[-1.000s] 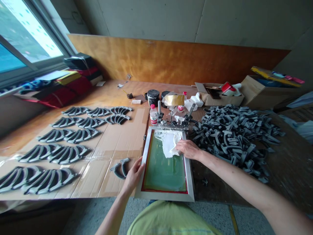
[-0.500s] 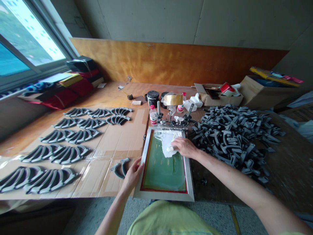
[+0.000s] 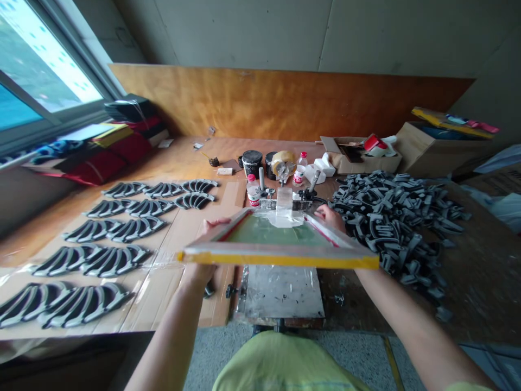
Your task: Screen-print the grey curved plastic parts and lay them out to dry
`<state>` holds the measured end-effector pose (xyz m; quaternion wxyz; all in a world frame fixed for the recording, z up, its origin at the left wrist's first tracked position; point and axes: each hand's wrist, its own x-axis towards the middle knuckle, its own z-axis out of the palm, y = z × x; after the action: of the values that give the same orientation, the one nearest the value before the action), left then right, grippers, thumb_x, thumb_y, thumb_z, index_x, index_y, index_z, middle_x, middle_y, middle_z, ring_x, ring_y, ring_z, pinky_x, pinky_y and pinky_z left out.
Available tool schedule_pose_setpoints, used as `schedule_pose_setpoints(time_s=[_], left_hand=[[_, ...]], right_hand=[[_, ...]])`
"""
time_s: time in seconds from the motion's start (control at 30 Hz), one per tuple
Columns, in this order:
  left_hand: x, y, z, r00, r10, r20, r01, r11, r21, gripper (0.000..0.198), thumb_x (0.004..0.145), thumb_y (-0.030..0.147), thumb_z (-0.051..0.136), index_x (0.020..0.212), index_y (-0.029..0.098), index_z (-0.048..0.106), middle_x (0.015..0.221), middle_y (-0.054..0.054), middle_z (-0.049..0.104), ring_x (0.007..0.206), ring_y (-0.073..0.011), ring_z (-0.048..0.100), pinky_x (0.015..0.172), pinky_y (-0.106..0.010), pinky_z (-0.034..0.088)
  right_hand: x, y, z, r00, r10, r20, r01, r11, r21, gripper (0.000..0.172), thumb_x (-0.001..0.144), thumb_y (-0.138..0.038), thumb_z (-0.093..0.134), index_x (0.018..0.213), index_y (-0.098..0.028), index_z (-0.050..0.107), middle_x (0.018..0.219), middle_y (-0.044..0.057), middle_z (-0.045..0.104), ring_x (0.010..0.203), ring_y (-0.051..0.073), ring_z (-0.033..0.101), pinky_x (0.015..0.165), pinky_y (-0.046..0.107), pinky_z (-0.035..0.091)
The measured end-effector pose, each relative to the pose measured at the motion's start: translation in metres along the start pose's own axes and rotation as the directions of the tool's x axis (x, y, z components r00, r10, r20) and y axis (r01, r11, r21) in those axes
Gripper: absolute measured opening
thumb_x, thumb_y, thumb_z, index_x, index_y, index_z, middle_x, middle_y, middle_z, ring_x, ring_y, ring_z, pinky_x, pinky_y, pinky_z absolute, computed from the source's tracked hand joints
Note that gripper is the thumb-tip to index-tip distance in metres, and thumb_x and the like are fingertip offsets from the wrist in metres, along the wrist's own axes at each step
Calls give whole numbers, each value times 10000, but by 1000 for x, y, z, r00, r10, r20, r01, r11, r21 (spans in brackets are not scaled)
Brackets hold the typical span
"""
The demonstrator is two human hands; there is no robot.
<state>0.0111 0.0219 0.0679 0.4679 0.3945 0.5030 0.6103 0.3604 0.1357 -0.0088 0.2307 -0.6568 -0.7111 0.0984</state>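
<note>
A silkscreen frame [image 3: 280, 251] with green mesh is raised at its near end, tilted up over a flat metal base plate [image 3: 280, 293]. Yellow tape runs along its near edge. My left hand [image 3: 212, 224] is closed on the frame's left side, partly hidden behind it. On the right side my right hand [image 3: 331, 218] grips the frame with curled fingers. A whitish scraper-like piece [image 3: 284, 202] stands at the far end of the mesh, near the clamp hardware [image 3: 306, 194]. Part of a grey curved piece [image 3: 209, 290] shows beside the plate, under my left arm.
Rows of grey curved parts [image 3: 136, 228] lie on cardboard [image 3: 179, 271] at left. A heap of similar parts [image 3: 394, 217] covers the right. Behind the frame stand bottles [image 3: 300, 169], a black tub [image 3: 252, 163] and an open carton [image 3: 366, 163].
The silkscreen frame's near end has been lifted, uncovering the base plate. My right hand has let go of the white piece and moved to the frame's right side.
</note>
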Motion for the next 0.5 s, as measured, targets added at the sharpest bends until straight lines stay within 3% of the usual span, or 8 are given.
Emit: schedule_pose_setpoints(time_s=[0.07,0.17,0.27,0.33,0.37,0.4,0.43,0.5], left_hand=[[20,16,17,999,32,18,-31,997,-66,414,786,562,621,949,184,662,858,-55,710,761,-183,653,652,-293,524],[35,27,32,999,26,42,-21,994,-109,462,805,620,571,950,184,619,774,-37,698,682,-148,635,566,-238,490],[19,7,37,998,-15,-64,6,990,-141,512,810,641,567,1105,224,579,774,2,692,634,-112,614,552,-205,479],[-8,-23,40,977,-214,-8,213,973,-87,562,800,636,591,1179,221,570,823,-17,707,635,-118,624,533,-210,479],[-25,-41,42,924,-373,85,375,927,-10,590,790,640,603,1174,192,589,865,-55,720,655,-138,643,519,-221,480],[-41,-58,45,831,-528,173,523,849,75,634,781,659,597,1188,173,592,938,-103,731,703,-178,672,517,-253,496],[-57,-74,46,771,-604,202,599,795,96,653,786,675,576,1208,177,584,1007,-131,729,780,-215,695,542,-282,517],[-80,-100,43,722,-667,186,666,742,75,626,772,693,570,1111,169,617,997,-146,732,845,-253,710,549,-294,523]], right_hand=[[-27,7,18,992,-51,112,47,998,35,243,893,-356,565,1081,-221,635,885,53,691,813,218,627,751,344,490],[-57,-1,45,953,-211,217,201,977,67,322,814,-346,692,1103,-227,616,993,48,677,939,215,617,826,336,472],[-70,-17,52,920,-274,281,272,961,47,257,812,-256,703,1057,-234,627,1048,42,645,1041,217,575,896,351,431],[-78,-33,49,925,-272,267,269,962,50,152,835,-227,683,981,-224,641,1007,35,631,991,197,571,879,332,428],[-86,-44,47,927,-286,244,281,958,57,119,842,-229,679,955,-216,644,981,36,625,958,191,569,863,322,432],[-95,-57,45,921,-323,217,317,946,64,95,852,-234,670,939,-208,646,959,39,620,935,189,563,849,317,435],[-105,-70,44,903,-383,193,376,924,71,78,864,-237,655,933,-203,649,940,43,619,921,192,558,838,317,437],[-124,-91,45,815,-549,187,539,836,104,94,896,-243,608,969,-210,658,920,46,624,918,197,556,837,326,439]])
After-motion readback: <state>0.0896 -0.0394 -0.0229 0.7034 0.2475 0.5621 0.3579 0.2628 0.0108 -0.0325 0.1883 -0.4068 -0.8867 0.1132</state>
